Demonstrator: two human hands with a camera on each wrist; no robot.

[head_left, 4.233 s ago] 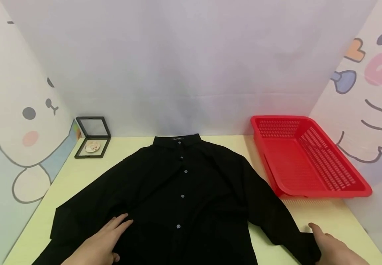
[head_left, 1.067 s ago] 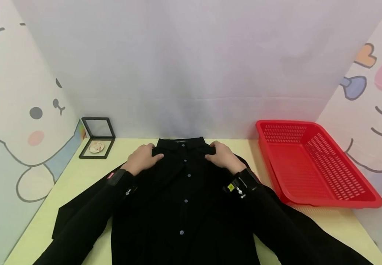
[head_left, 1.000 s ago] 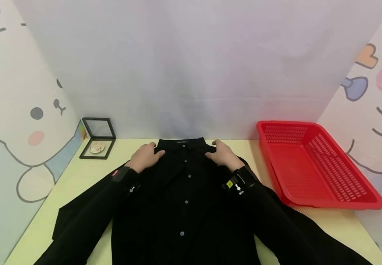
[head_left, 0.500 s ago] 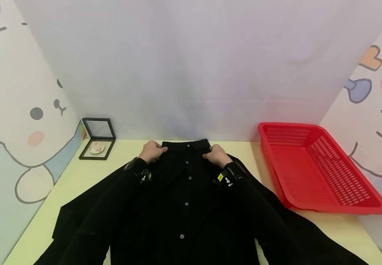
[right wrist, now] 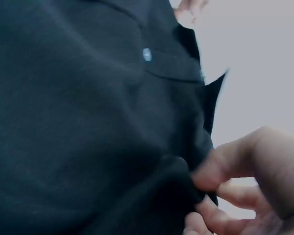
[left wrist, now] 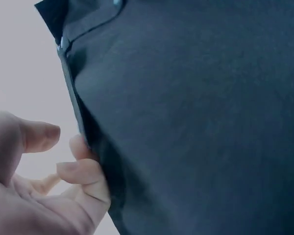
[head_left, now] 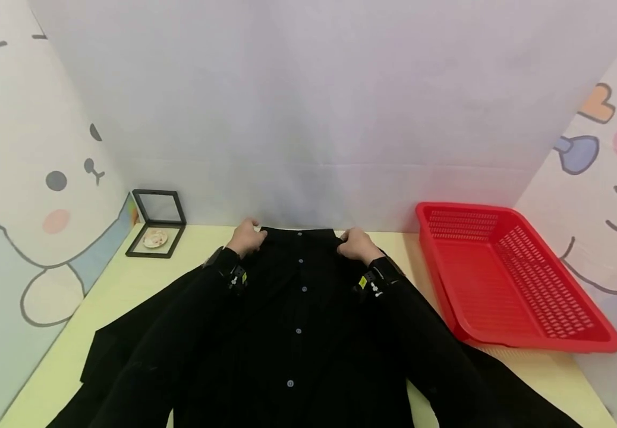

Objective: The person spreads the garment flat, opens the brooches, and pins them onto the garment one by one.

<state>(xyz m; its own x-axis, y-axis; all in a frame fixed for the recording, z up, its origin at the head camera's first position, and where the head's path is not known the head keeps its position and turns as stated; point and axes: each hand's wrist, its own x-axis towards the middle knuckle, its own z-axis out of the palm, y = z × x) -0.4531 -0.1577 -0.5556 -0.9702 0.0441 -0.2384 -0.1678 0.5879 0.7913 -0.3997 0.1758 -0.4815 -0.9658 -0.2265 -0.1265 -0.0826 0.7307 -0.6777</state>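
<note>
A black button-up shirt (head_left: 299, 309) lies front up, its collar (head_left: 298, 235) at the back edge of the table and its sleeves spread. My left hand (head_left: 246, 238) is at the shoulder beside the collar. In the left wrist view its thumb stands off the cloth, while bent fingers (left wrist: 85, 176) touch the shirt's edge. On the other side of the collar, my right hand (head_left: 359, 245) pinches the shoulder cloth; thumb and fingers meet on a fold in the right wrist view. My black-sleeved forearms cover much of the shirt's sides.
A red perforated basket (head_left: 437, 285) stands on the right, near the shirt's sleeve. At the back left is an open black-framed case (head_left: 150, 254) with a small round pale item (head_left: 156, 239). A white curtain (head_left: 298, 119) hangs behind the pale yellow table (head_left: 126, 297).
Both hands have come from the sleeve areas up to the shoulders beside the collar. In the last half second the left thumb has come off the cloth and the collar has settled slightly.
</note>
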